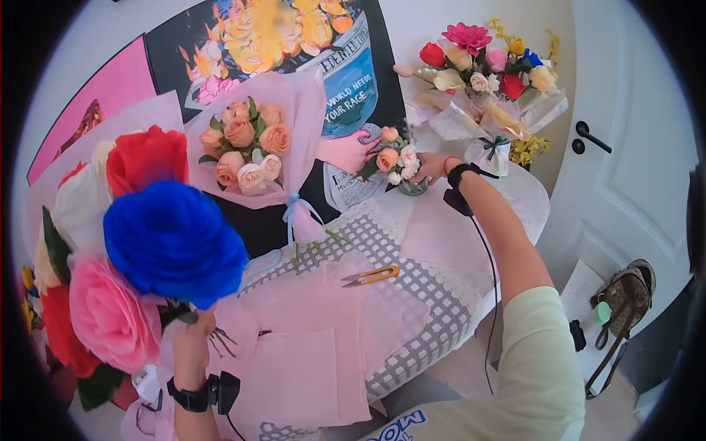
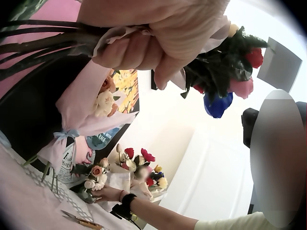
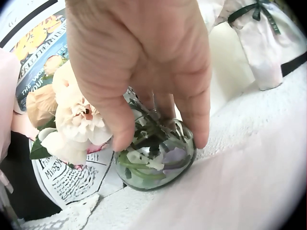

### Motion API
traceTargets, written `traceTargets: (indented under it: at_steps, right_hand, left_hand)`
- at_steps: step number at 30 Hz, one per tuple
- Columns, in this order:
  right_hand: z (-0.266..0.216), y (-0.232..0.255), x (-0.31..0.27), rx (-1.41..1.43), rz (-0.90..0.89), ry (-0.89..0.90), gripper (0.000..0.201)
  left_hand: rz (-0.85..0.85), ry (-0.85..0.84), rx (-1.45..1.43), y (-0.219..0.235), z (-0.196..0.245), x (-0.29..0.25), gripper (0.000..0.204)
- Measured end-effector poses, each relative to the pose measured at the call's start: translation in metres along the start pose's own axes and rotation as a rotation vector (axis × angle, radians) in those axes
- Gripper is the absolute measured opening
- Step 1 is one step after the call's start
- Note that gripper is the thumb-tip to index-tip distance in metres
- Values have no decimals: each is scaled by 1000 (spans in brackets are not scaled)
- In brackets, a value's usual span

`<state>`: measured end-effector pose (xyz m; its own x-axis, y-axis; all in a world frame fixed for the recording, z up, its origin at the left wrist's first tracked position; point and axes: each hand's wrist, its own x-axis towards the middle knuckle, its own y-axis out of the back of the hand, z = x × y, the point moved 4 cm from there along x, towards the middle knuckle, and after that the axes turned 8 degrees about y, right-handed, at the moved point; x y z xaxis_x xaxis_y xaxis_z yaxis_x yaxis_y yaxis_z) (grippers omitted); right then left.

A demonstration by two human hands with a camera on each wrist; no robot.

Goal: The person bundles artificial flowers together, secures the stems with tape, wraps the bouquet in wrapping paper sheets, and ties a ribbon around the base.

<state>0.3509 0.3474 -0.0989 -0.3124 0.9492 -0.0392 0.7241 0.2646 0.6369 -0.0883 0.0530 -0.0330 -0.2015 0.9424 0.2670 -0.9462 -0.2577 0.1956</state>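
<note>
My left hand (image 1: 194, 332) grips the stems of a bouquet of big roses: a blue rose (image 1: 173, 239), a pink rose (image 1: 114, 312), red and white ones. In the left wrist view, fingers curl round paper at the bouquet's dark stems (image 2: 43, 40), which stick out past the fist. At the table's far side my right hand (image 1: 432, 167) holds a small round glass vase (image 3: 153, 175), thumb on one side and fingers on the other. Cut stems show through its glass. Peach and white flowers (image 3: 81, 115) lean out of the vase to the left.
A peach rose bouquet (image 1: 239, 140) in pink wrap stands behind the table. Yellow-handled snips (image 1: 379, 275) and pink wrapping sheets (image 1: 301, 367) lie on the checked cloth (image 1: 448, 294). Another wrapped bouquet (image 1: 485, 121) stands at the back right, near a white door (image 1: 625, 191).
</note>
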Motion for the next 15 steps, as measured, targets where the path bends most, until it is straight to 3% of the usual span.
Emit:
traceTargets:
  at_steps: [2, 9, 11, 13, 14, 15]
  right_hand:
    - [3, 1, 5, 18, -2, -24, 72]
    - [3, -5, 5, 53, -53, -11, 80]
    - [3, -4, 4, 59, -55, -21, 83]
    - [5, 4, -3, -210, -42, -117, 86]
    - [3, 9, -11, -204, -44, -124, 86]
    - [-1, 17, -21, -447, -73, -95, 81]
  left_hand:
    - [23, -121, 158, 0, 0, -1, 26]
    - [-7, -111, 247, 5, -13, 5, 28]
    - [67, -73, 117, 8, -21, 6, 31]
    - [39, -21, 213, 15, -16, 8, 32]
    - [11, 28, 305, 17, -14, 8, 33]
    - [0, 33, 309, 18, -10, 7, 33]
